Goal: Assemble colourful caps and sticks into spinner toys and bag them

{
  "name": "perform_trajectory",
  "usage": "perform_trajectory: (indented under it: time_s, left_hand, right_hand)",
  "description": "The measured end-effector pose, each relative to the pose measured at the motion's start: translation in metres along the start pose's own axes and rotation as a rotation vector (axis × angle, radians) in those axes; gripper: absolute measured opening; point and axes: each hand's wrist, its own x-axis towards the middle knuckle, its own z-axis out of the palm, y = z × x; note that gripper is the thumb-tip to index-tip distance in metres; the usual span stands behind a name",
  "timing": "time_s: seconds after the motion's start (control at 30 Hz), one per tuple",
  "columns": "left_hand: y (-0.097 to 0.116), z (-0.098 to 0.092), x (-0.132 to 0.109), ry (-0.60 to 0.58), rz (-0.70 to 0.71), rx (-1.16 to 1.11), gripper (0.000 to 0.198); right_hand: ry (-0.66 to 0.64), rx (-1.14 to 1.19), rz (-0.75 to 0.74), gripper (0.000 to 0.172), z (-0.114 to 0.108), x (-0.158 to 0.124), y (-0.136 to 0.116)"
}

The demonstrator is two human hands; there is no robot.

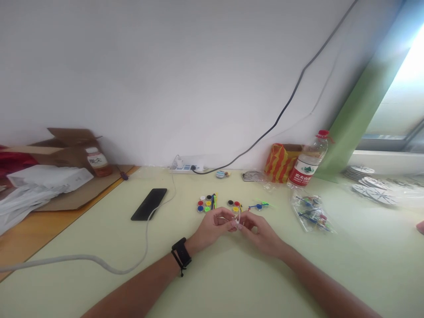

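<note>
My left hand (213, 226) and my right hand (260, 230) meet over the table, fingertips pinched together on a small white plastic piece (237, 219) with thin arms sticking out. The fingers cover much of it. Just beyond my left hand lie several coloured round discs (208, 203) in white, black, red, yellow, blue and green, beside a row of coloured sticks (213, 201). A second group of discs (231, 202) sits behind the fingertips, partly hidden. Past my right hand rests a blue disc with blue and green sticks (259, 206).
A black phone (149, 204) and a white cable (146, 238) lie at left, near a cardboard box (71, 152) and a drink bottle (98, 162). A power strip (187, 168) is at the wall. At right stand a large water bottle (307, 161), a bag of parts (314, 214) and stacked discs (374, 190).
</note>
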Motion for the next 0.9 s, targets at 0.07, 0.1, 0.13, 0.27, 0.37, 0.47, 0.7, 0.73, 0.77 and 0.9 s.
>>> perform_trajectory:
  time_s: [0.07,0.1,0.13,0.27,0.37,0.47,0.7,0.73,0.77,0.9]
  left_hand:
    - [0.0,0.002,-0.001,-0.02,0.0,0.044,0.031]
    - [0.0,0.003,-0.002,-0.027,0.006,0.083,0.031]
    - [0.001,0.004,-0.003,-0.035,0.018,0.137,0.032]
    - [0.002,0.007,-0.01,-0.08,0.12,0.476,0.037]
    - [0.001,0.008,-0.015,-0.153,0.215,0.714,0.047]
    - [0.001,0.007,-0.016,-0.245,0.253,0.859,0.05]
    - [-0.001,0.008,-0.014,-0.187,0.272,0.829,0.03]
    - [-0.002,0.008,-0.014,-0.165,0.27,0.829,0.029]
    - [-0.002,0.008,-0.014,-0.144,0.271,0.837,0.029]
    - [-0.005,0.007,-0.013,-0.116,0.282,0.901,0.03]
  right_hand:
    - [0.003,-0.051,-0.011,0.023,-0.002,0.0,0.003]
    - [0.004,-0.083,-0.019,0.022,-0.005,0.0,0.005]
    - [0.006,-0.122,-0.025,0.021,-0.009,0.0,0.007]
    - [0.072,-0.386,0.001,0.023,-0.035,0.001,0.015]
    - [0.105,-0.628,0.089,0.021,-0.058,0.001,0.022]
    - [0.065,-0.801,0.196,0.018,-0.07,0.0,0.028]
    - [0.115,-0.945,0.273,0.024,-0.067,0.004,0.048]
    - [0.146,-0.954,0.275,0.023,-0.067,0.005,0.051]
    - [0.183,-0.955,0.27,0.02,-0.067,0.007,0.055]
    - [0.256,-0.9,0.084,0.02,-0.063,0.008,0.056]
